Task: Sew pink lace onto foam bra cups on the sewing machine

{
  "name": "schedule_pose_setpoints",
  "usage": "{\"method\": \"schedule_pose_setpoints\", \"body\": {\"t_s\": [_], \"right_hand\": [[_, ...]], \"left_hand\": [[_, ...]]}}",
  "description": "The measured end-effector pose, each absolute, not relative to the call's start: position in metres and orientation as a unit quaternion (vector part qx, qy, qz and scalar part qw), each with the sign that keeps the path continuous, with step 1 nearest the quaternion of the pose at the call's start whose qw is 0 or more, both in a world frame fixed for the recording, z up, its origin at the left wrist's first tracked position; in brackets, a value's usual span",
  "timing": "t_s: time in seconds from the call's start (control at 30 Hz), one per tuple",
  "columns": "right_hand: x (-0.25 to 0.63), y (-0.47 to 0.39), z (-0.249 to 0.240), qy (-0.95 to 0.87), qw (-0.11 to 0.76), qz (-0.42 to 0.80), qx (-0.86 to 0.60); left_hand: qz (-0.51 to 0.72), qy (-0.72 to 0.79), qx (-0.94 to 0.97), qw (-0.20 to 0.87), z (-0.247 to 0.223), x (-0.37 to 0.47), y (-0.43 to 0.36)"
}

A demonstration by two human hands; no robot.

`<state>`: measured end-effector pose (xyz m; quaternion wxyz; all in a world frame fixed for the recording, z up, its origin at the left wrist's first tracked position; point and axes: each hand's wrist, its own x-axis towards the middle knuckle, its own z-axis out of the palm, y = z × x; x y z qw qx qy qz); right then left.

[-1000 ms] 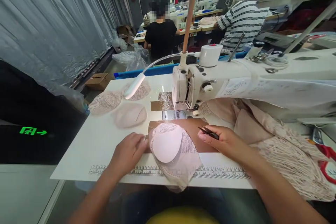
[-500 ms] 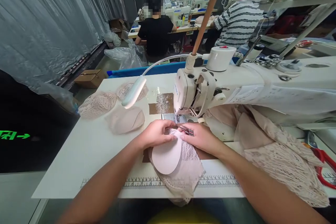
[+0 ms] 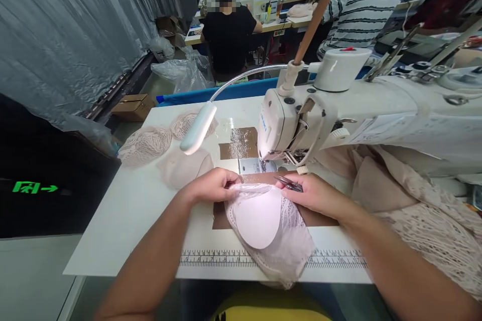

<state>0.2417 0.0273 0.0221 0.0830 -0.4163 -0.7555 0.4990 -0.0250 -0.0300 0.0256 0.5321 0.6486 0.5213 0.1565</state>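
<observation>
My left hand (image 3: 213, 186) pinches the upper left edge of a pale pink lace fabric piece (image 3: 295, 235). At the upper right edge of the lace, my right hand (image 3: 318, 194) is closed, with small metal thread snips (image 3: 289, 183) held in it. A smooth white rounded pad (image 3: 259, 220) lies on the lace between both hands. The lace hangs slightly over the table's front edge. Just beyond the hands stands the white sewing machine head (image 3: 276, 120), its metal needle plate (image 3: 250, 166) apart from the lace.
Lace cups (image 3: 145, 145) and a plain sheer piece (image 3: 184, 168) lie at the left. A lamp (image 3: 198, 128) arches over the white table (image 3: 124, 230). More lace fabric (image 3: 433, 230) is heaped at the right. Two people sit at machines beyond.
My hands have moved apart, and the lace's top edge is spread between them. My left thumb has come off the white pad. The view has shifted, so the machine appears farther right.
</observation>
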Motion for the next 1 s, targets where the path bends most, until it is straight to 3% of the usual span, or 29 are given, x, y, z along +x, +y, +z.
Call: {"method": "schedule_pose_setpoints", "body": {"t_s": [0.33,0.4,0.53,0.7,0.8,1.0], "right_hand": [[0.259,0.039,0.022,-0.798,0.092,0.408,-0.434],[0.254,0.037,0.026,-0.796,0.124,0.376,-0.458],[0.232,0.027,0.029,-0.807,0.158,0.345,-0.452],[0.219,0.018,0.023,-0.85,0.104,0.347,-0.382],[0.223,0.018,0.025,-0.843,0.051,0.429,-0.322],[0.223,0.016,0.024,-0.817,0.14,0.442,-0.343]], "left_hand": [[0.255,0.659,0.656,0.265,0.072,-0.071,-0.057],[0.234,0.69,0.636,0.253,0.077,-0.072,-0.067],[0.158,0.665,0.625,0.378,0.06,-0.042,-0.076],[0.261,0.632,0.61,0.401,0.02,0.0,-0.063],[0.334,0.57,0.566,0.493,0.013,0.006,-0.057],[0.4,0.457,0.405,0.683,0.014,0.016,-0.057]]}}
